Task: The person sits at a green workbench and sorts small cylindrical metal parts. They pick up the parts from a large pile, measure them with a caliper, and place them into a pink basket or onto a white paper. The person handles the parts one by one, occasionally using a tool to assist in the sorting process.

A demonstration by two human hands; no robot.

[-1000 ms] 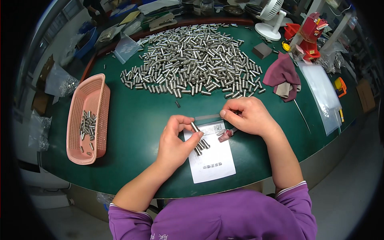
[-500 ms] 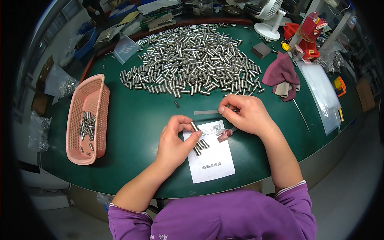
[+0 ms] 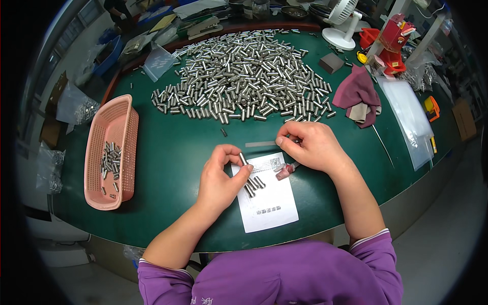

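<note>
Pin [image 3: 243, 158]: I see it between the thumb and fingers of the left hand [image 3: 221, 173], over the far left corner of the paper, its top end just beside the strip.
Left hand: closed on that one pin, over the middle of the tabletop [image 3: 168, 208].
Strip [image 3: 260, 144]: thin and grey, pointing left from the right hand [image 3: 309, 146], beyond the paper's far edge.
Right hand: thumb and forefinger pinched narrow on the strip's right end; I cannot tell what the other fingers hold.
Red piece [image 3: 284, 173]: near the paper's right edge, below the right hand.
Paper [image 3: 269, 211]: between my arms, towards the tabletop's near edge, with a few pins [image 3: 255, 185] over its left half.
Pile [image 3: 244, 76]: many more pins, spread along the tabletop's far edge; one loose pin [image 3: 223, 132] lies just on the near side.
Basket [image 3: 130, 152]: pink, by the left edge, some pins inside.
Cloth [image 3: 356, 89]: maroon, right of the pile, near the plastic sheets [image 3: 406, 119] at the right edge.
Fan [image 3: 345, 35]: white, at the far right corner.
</note>
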